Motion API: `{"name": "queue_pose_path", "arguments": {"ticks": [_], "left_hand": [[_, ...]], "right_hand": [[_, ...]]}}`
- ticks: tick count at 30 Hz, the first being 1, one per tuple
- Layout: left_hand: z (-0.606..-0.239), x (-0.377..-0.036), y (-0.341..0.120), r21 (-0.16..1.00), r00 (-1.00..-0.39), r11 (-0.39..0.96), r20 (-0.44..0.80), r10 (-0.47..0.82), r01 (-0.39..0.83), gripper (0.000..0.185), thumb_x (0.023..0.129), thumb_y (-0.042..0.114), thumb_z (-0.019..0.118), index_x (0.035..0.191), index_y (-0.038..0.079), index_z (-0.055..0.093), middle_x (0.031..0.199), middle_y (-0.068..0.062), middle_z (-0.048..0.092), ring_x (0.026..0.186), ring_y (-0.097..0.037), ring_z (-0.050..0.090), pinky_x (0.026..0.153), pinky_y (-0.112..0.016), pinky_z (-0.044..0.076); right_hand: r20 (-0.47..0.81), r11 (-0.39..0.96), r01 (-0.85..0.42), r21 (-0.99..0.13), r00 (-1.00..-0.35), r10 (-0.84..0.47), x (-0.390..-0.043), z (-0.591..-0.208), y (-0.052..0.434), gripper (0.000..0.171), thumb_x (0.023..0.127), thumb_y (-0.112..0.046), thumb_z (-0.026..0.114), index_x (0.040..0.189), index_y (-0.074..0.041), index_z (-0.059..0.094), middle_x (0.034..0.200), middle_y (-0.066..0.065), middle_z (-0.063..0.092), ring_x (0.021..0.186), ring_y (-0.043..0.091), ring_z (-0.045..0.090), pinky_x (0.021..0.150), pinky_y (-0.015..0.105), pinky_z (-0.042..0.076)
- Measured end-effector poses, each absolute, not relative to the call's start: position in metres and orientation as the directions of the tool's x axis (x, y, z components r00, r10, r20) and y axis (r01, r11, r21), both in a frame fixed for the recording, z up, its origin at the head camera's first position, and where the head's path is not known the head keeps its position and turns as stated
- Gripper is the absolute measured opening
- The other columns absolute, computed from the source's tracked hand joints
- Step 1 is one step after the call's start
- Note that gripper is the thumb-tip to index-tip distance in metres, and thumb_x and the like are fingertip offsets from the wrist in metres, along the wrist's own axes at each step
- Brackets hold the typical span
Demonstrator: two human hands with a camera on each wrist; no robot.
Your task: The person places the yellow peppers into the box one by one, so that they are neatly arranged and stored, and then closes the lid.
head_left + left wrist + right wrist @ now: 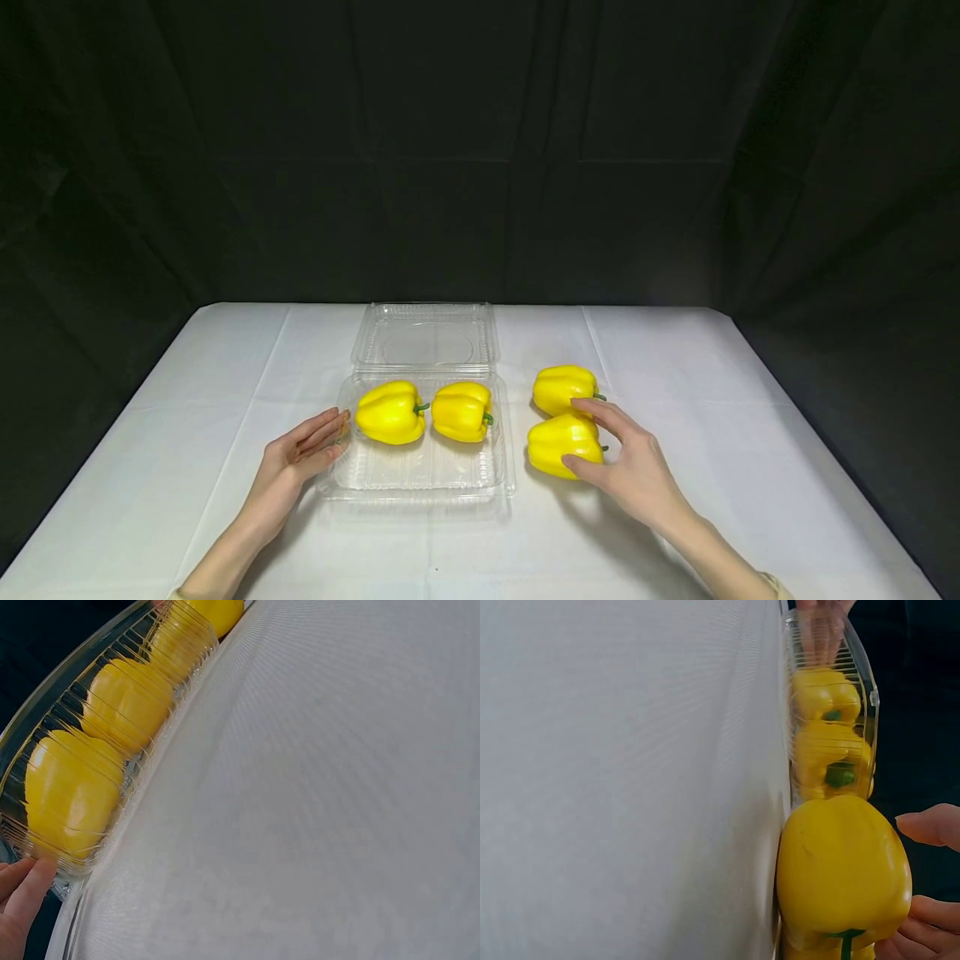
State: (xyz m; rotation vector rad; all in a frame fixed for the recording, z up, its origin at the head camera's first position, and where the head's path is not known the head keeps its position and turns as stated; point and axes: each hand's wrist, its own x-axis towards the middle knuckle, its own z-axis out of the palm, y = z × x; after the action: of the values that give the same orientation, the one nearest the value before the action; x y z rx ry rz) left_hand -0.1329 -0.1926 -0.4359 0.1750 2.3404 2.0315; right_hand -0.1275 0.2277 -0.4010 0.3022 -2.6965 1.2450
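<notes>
A clear plastic clamshell container (420, 479) lies with its lid folded back on the white cloth. Two yellow bell peppers, a left one (390, 412) and a right one (461, 412), lie on their sides in its base, stems to the right. My left hand (296, 462) is at the container's left edge, fingertips right at the clear wall. To the right of the container, two more bell peppers lie on the cloth, a far one (562, 389) and a near one (564, 446). Thumb and fingers spread, my right hand (630, 467) reaches over the near pepper; its thumb (934, 825) shows apart from that pepper.
The container's lid (427, 337) points toward the table's far edge. White cloth (750, 467) covers the table, with creases running across it. Black curtains (465, 150) hang behind and on both sides.
</notes>
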Motion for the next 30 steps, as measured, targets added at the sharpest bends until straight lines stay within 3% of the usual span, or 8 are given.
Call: {"name": "queue_pose_path", "arguments": {"ticks": [17, 30], "left_hand": [[-0.4366, -0.1331, -0.1934, 0.985, -0.992, 0.157, 0.047, 0.114, 0.065, 0.057, 0.097, 0.011, 0.061, 0.148, -0.004, 0.040, 0.149, -0.019, 0.049, 0.123, 0.006, 0.054, 0.098, -0.009, 0.043], [-0.4356, -0.1326, -0.1926, 0.987, -0.994, 0.154, 0.038, 0.104, 0.054, 0.058, 0.096, 0.011, 0.062, 0.148, -0.006, 0.041, 0.148, -0.020, 0.050, 0.121, 0.006, 0.054, 0.097, -0.009, 0.044]], "right_hand": [[0.200, 0.680, -0.252, -0.688, -0.967, -0.156, -0.1326, -0.4043, 0.2299, 0.070, 0.071, -0.022, 0.091, 0.133, -0.011, 0.060, 0.132, 0.007, 0.063, 0.117, 0.029, 0.060, 0.094, 0.053, 0.051], [0.142, 0.706, -0.247, -0.664, -0.968, -0.205, -0.1344, -0.3980, 0.2353, 0.075, 0.069, -0.020, 0.092, 0.136, -0.010, 0.059, 0.138, 0.008, 0.061, 0.127, 0.035, 0.055, 0.102, 0.059, 0.047]]}}
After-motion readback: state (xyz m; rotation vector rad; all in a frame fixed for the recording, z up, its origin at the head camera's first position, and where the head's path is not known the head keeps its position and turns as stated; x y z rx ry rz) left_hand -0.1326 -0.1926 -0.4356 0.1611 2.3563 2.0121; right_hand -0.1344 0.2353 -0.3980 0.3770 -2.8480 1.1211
